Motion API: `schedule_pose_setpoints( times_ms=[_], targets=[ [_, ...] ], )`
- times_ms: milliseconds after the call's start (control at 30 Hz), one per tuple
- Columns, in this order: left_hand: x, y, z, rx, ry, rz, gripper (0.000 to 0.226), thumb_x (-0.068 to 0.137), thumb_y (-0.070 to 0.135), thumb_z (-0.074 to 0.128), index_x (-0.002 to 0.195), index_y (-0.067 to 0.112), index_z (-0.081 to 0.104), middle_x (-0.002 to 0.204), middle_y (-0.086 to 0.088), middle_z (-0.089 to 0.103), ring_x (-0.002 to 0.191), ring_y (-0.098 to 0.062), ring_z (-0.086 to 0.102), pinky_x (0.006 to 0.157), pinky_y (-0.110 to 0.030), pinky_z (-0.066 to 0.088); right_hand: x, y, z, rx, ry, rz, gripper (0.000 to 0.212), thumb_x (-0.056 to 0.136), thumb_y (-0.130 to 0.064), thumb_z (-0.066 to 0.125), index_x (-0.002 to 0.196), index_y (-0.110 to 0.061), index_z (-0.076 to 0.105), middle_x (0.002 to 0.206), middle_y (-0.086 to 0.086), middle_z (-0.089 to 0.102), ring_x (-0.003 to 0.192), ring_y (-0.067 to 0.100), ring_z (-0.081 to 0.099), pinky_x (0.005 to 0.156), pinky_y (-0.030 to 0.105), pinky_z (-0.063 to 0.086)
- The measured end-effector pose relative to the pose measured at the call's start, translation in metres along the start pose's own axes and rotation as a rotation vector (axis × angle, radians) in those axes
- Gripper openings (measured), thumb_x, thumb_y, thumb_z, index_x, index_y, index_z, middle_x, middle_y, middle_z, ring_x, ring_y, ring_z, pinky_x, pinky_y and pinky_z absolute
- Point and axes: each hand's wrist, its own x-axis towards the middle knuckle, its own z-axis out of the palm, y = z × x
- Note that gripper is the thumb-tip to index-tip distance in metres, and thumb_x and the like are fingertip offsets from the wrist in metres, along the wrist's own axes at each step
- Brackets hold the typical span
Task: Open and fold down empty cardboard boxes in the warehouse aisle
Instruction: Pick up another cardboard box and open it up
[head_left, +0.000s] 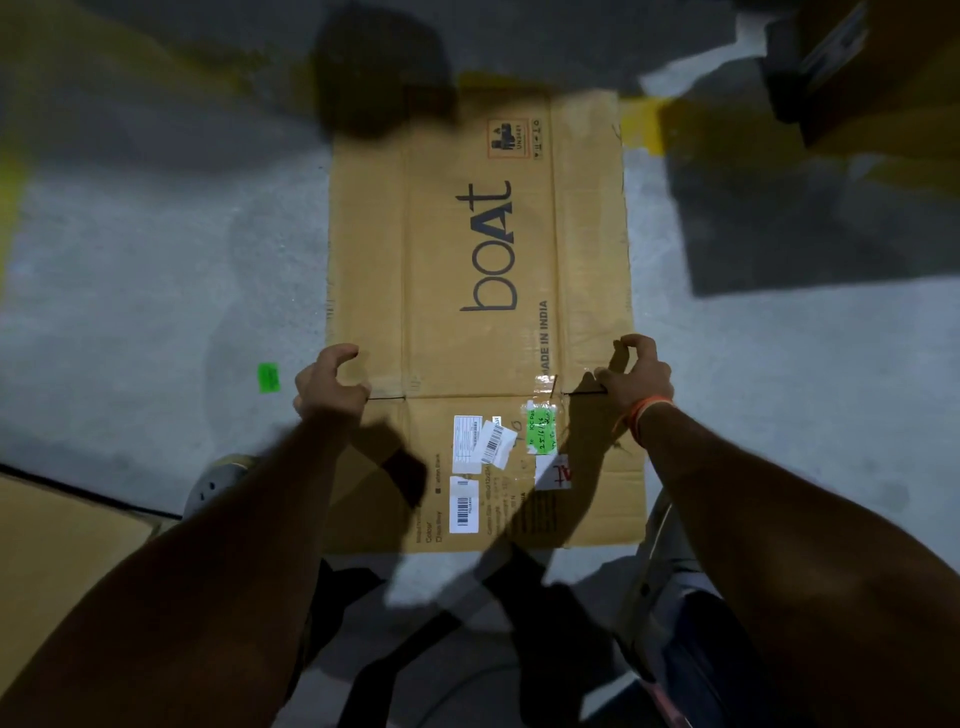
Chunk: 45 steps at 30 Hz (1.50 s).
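Flattened "boAt" cardboard box lying flat on the grey concrete floor, printed face up, long axis running away from the camera. Left hand at the box's left edge, level with the slit between panel and flap, fingers curled; right hand at the right edge by the matching slit, fingers likewise curled, orange band on that wrist. Each grip bent claw-like over the cardboard edge; whether the fingers actually pinch the board or only hover above it, hard to tell from this angle. White barcode labels stuck on the near flap, a green sticker with handwriting just beside them, clear tape above it. Loose green tag on the floor, left of the left hand and apart from the box. Yellow floor marking past the far right corner. Another brown carton at upper right, blurred. More flat cardboard at lower left, near the left forearm. Grey shoe showing beside the box's near left corner.
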Motion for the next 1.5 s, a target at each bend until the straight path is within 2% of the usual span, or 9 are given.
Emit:
schedule_pose_setpoints(
  times_ms=[267,333,400,600,833,1000,1133,1267,1500],
  targets=[
    [-0.008,0.006,-0.018,-0.081,-0.207,0.271,0.046,0.093,-0.003,0.058,0.124,0.029,0.067,0.133,-0.004,0.063,0.126,-0.037,0.056,0.109,-0.044,0.046,-0.018,-0.004,-0.018,0.077,0.049,-0.195,0.056,0.092,0.002,0.062,0.134,-0.025,0.037,0.107,0.007,0.058,0.084,0.022,0.06,0.07,0.027,0.052],
    [-0.014,0.014,-0.015,-0.072,-0.233,0.244,0.049,0.096,-0.001,0.053,0.131,0.03,0.066,0.139,-0.016,0.061,0.129,-0.044,0.053,0.111,-0.047,0.044,-0.032,-0.015,-0.013,0.042,0.035,-0.279,0.062,0.088,0.009,0.06,0.137,-0.023,0.038,0.123,0.007,0.059,0.104,0.03,0.064,0.082,0.035,0.058],
    [-0.022,0.021,-0.013,-0.03,-0.201,0.227,0.053,0.097,-0.005,0.048,0.136,0.028,0.063,0.148,-0.008,0.055,0.139,-0.031,0.047,0.11,-0.027,0.036,-0.044,-0.026,-0.006,-0.018,0.02,-0.336,0.068,0.086,0.012,0.06,0.141,-0.023,0.04,0.135,0.009,0.058,0.118,0.031,0.06,0.098,0.046,0.055],
    [-0.049,0.068,-0.046,-0.097,-0.032,0.226,0.06,0.092,-0.012,0.044,0.142,0.017,0.059,0.147,-0.009,0.055,0.138,-0.028,0.05,0.112,-0.022,0.031,-0.082,-0.07,-0.009,-0.116,0.087,-0.46,0.045,0.088,0.0,0.064,0.129,-0.016,0.055,0.118,0.014,0.067,0.107,0.034,0.064,0.095,0.049,0.055],
    [-0.06,0.073,-0.19,-0.238,0.049,0.229,0.071,0.091,-0.019,0.042,0.145,0.024,0.056,0.153,-0.005,0.05,0.141,-0.025,0.047,0.101,-0.016,0.038,-0.151,-0.163,-0.022,-0.155,0.078,-0.694,0.04,0.083,0.009,0.059,0.119,-0.009,0.065,0.115,0.018,0.069,0.102,0.037,0.064,0.092,0.04,0.054],
    [-0.088,0.009,-0.278,-0.387,0.232,0.176,0.078,0.079,-0.02,0.041,0.141,0.022,0.061,0.145,-0.001,0.058,0.138,-0.016,0.049,0.105,-0.01,0.034,-0.223,-0.234,0.019,-0.167,0.015,-0.808,0.044,0.081,0.009,0.052,0.115,-0.014,0.068,0.111,0.015,0.071,0.101,0.036,0.065,0.092,0.038,0.054],
    [-0.121,-0.088,-0.324,-0.522,0.387,0.075,0.076,0.077,-0.016,0.044,0.139,0.023,0.063,0.143,-0.001,0.059,0.132,-0.011,0.053,0.083,0.006,0.036,-0.288,-0.273,0.075,-0.215,-0.127,-0.912,0.043,0.086,0.008,0.055,0.118,-0.019,0.067,0.114,0.01,0.07,0.102,0.03,0.065,0.097,0.043,0.054],
    [-0.172,-0.172,-0.354,-0.609,0.524,-0.049,0.068,0.083,-0.016,0.046,0.14,0.018,0.061,0.144,0.0,0.058,0.135,-0.012,0.05,0.108,-0.013,0.036,-0.357,-0.293,0.139,-0.259,-0.232,-1.031,0.043,0.094,0.002,0.056,0.127,-0.023,0.065,0.125,0.008,0.069,0.109,0.029,0.064,0.104,0.04,0.051],
    [-0.251,-0.305,-0.404,-0.674,0.701,-0.281,0.062,0.089,-0.013,0.05,0.142,0.018,0.058,0.148,0.001,0.055,0.139,-0.014,0.047,0.107,-0.013,0.03,-0.474,-0.306,0.248,-0.347,-0.424,-1.233,0.055,0.093,0.004,0.054,0.141,-0.022,0.058,0.136,0.009,0.063,0.122,0.029,0.061,0.109,0.026,0.038]
  ],
)
